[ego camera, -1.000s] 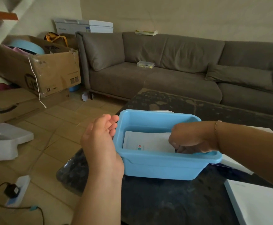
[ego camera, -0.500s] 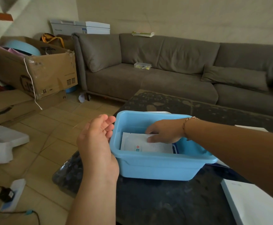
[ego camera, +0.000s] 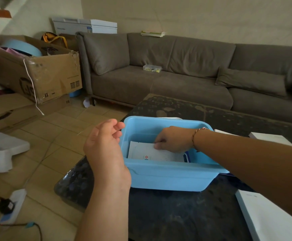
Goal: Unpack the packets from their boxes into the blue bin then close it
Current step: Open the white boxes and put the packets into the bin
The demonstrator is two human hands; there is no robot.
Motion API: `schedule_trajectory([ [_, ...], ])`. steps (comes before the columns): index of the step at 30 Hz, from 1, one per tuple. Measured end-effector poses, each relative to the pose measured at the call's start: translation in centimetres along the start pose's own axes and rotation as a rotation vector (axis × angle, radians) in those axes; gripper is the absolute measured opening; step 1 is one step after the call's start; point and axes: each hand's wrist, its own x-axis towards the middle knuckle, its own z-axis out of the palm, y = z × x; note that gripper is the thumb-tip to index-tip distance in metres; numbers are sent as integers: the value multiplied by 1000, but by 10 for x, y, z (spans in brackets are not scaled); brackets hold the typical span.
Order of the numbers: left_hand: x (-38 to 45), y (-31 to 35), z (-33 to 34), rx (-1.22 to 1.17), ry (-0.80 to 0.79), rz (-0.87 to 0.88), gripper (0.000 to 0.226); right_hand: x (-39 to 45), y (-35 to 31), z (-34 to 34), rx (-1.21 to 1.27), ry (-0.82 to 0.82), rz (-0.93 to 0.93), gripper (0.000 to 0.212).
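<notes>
At frame centre, the bin [ego camera: 167,178] sits on the tabletop [ego camera: 176,220]. The right hand [ego camera: 174,140], fingers curled, presses the packets [ego camera: 152,153] inside; the left hand [ego camera: 107,146], loosely open, braces its wall. Uneven packets could block the lid.

Plastic, paper, stone-like gloss and matt cloth

The blue bin [ego camera: 166,176] looks like smooth moulded plastic with a soft sheen; the white packet [ego camera: 152,153] inside reads as flat matt paper. The dark table [ego camera: 176,214] has a polished, speckled, stone-like top. The brown sofa [ego camera: 159,80] is matt suede-like cloth, the cardboard box [ego camera: 51,75] rough, creased and taped, the floor [ego camera: 55,136] smooth tile.
</notes>
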Motion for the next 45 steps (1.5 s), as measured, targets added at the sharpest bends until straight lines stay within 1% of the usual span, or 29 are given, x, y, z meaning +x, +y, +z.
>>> schedule_trajectory([
  [7, -4, 0, 0, 14, 3, 20, 22, 6, -6, 0, 4, -117, 81, 41],
  [12, -4, -4, 3, 37, -7, 118, 24, 7, -12, -3, -31, -140, 88, 42],
  [17, -8, -13, 7, 41, -32, 223, 40, 5, -13, 1, 15, -129, 74, 39],
  [20, -8, -15, 7, 70, -45, 280, 35, -1, -15, -3, -11, -112, 54, 38],
  [22, -8, -15, 5, 118, -56, 380, 29, -10, -16, -12, -27, -38, 30, 38],
  [25, -14, -16, 3, 273, -97, 688, 13, -41, -7, -33, 71, 182, 7, 33],
  [26, -20, -18, 3, 299, -130, 794, 11, -57, 0, -39, 121, 268, 5, 33],
  [28, -38, -24, 6, 331, -260, 975, 13, -96, 19, -39, 269, 457, 6, 32],
  [29, -51, -27, 7, 355, -364, 1053, 15, -118, 28, -33, 351, 559, 14, 31],
  [31, -81, -35, 8, 413, -669, 1165, 18, -161, 44, -11, 420, 736, 48, 29],
  [33, -111, -48, 8, 541, -1069, 1162, 23, -203, 55, 18, 325, 816, 104, 29],
  [35, -137, -67, 9, 794, -1467, 1140, 36, -241, 60, 48, 239, 842, 138, 32],
  [36, -148, -79, 9, 918, -1632, 1136, 40, -259, 64, 64, 246, 863, 144, 33],
  [37, -157, -89, 10, 1001, -1760, 1137, 44, -276, 66, 79, 272, 903, 161, 29],
  [38, -164, -99, 11, 1052, -1854, 1147, 48, -292, 70, 94, 306, 951, 185, 23],
  [39, -170, -108, 11, 1085, -1913, 1163, 52, -306, 72, 107, 337, 992, 214, 19],
  [40, -174, -115, 10, 1101, -1947, 1182, 51, -320, 74, 117, 366, 1017, 234, 19],
  [42, -176, -127, 6, 1102, -1961, 1252, 45, -340, 80, 132, 367, 1028, 245, 24],
  [44, -176, -135, 1, 1062, -1883, 1337, 36, -355, 86, 139, 339, 1062, 223, 26],
  [45, -175, -136, -1, 1001, -1826, 1310, 28, -360, 87, 141, 300, 1098, 205, 26],
])
